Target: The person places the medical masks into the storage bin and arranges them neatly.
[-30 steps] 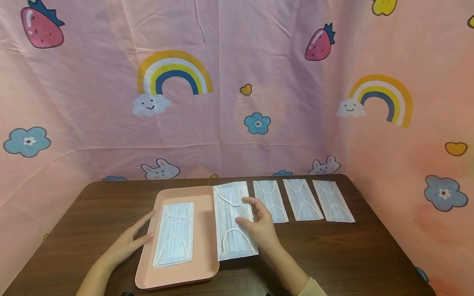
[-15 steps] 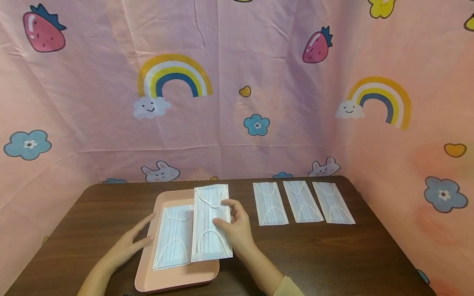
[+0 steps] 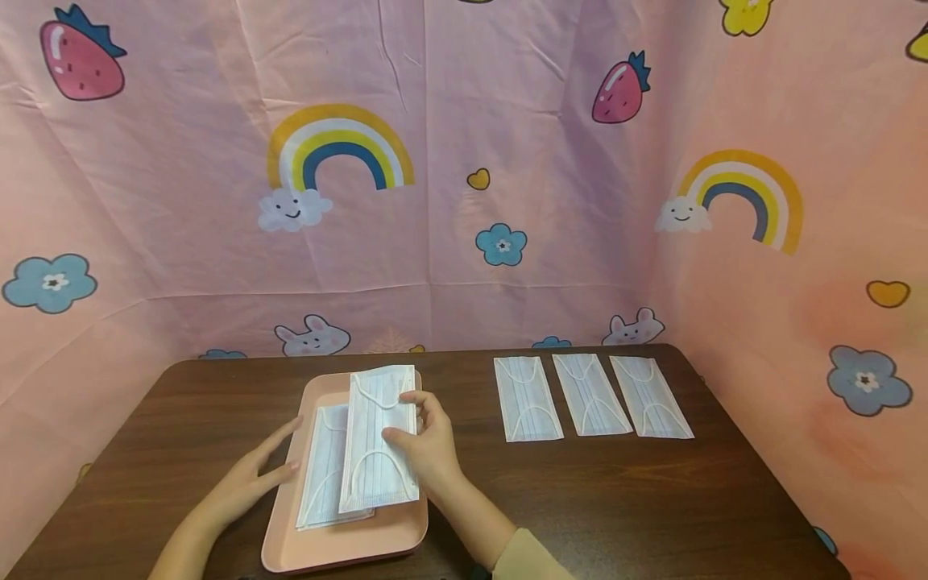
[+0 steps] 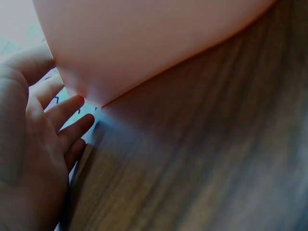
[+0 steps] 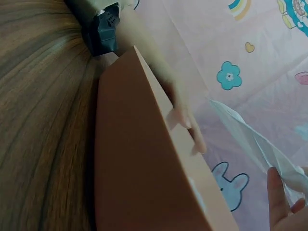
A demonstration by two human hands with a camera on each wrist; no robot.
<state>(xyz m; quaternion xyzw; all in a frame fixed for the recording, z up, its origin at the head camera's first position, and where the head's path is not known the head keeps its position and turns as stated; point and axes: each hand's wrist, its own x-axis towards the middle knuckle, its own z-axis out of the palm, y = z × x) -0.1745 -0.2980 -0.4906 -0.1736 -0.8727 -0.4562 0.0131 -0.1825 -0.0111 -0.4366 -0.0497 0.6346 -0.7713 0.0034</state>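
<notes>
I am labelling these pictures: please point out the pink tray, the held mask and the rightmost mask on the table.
Pink tray [image 3: 319, 548]: head view, bare floor near its front edge.
Held mask [image 3: 371, 437]: head view, pleats at its middle.
Rightmost mask [image 3: 651, 395]: head view, pleats between its loops.

Lower mask [image 3: 324, 463] in tray [image 3: 304, 554]: most of right side covered by held mask [image 3: 375, 439]. Right hand [image 3: 428, 443]: some fingertips hidden behind held mask. Left wrist view: left hand [image 4: 38, 132] cut off at left edge, tray at top; table [image 4: 231, 144] blurred.

The masks [image 3: 373, 439] look papery, the tray [image 3: 399, 528] smooth plastic, the table [image 3: 616, 499] wood-grained.
</notes>
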